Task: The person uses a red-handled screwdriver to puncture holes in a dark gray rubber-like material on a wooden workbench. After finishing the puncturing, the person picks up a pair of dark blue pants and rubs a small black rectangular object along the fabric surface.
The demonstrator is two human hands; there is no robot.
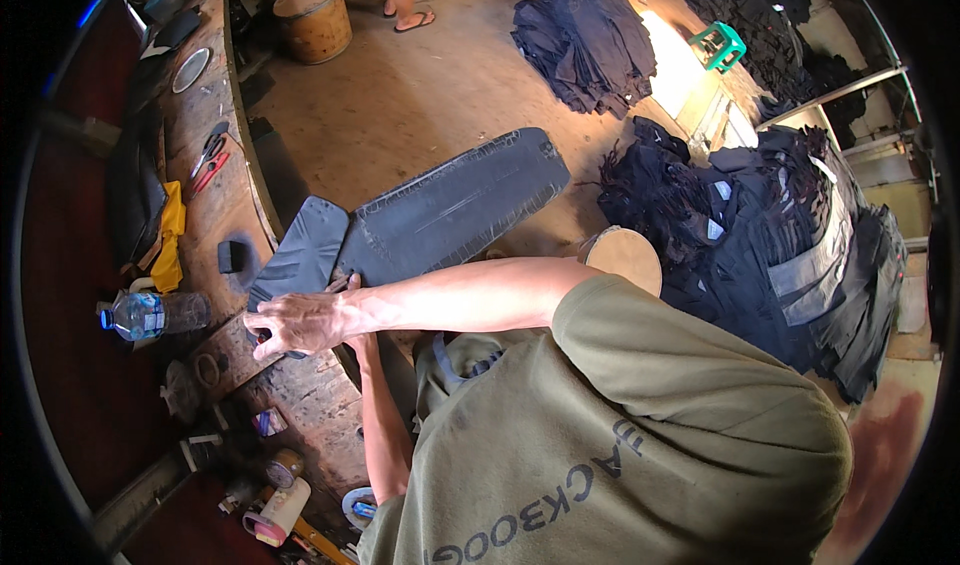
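A long black panel (450,205) with scuffed, rough edges slants up and away from the bench edge. At its near end lies a shorter, creased black piece (308,240). My right hand (300,323) bends over the lower end of this creased piece, its fingers curled. A small dark red bit shows at the fingertips, but what they grip is hidden. My left hand (357,342) is mostly covered by my right forearm; one fingertip shows against the edge of the black pieces. Whether that hand grips them does not show.
On the wooden bench (222,95) lie scissors (209,149), red-handled snips (211,172), a small black block (231,257) and a plastic bottle (160,315). Dark cloth piles (590,40) cover floor at the right, near a green stool (718,47). A round wooden drum (313,23) and another person's legs (405,0) are beyond.
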